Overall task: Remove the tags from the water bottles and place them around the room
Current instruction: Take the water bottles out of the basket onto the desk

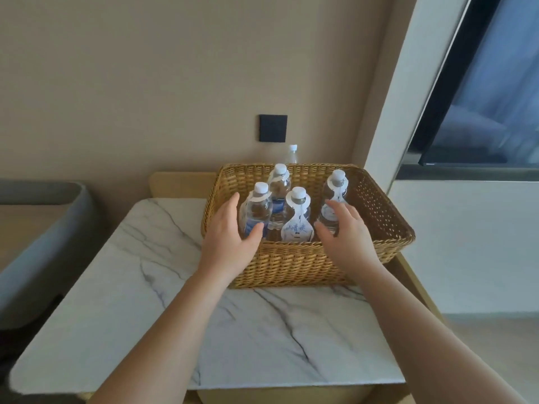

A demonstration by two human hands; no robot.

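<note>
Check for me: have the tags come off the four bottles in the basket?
No, each bottle in the basket wears a white tag at its neck.

Four bottles point(297, 217) stand in a basket point(379, 217) on the table point(145, 287); a fifth bottle point(292, 153) stands behind it.

Two bare forearms, no sleeves, hands point(230, 243) without rings or watch

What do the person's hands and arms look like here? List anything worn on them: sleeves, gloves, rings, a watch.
Both arms are bare from the bottom edge of the picture up to the wrists: no sleeves in view. The left hand and the right hand wear no gloves. No watch, bracelet or ring shows on the sides that face the camera. The nails look short and unpainted, though they are small in the picture.
</note>
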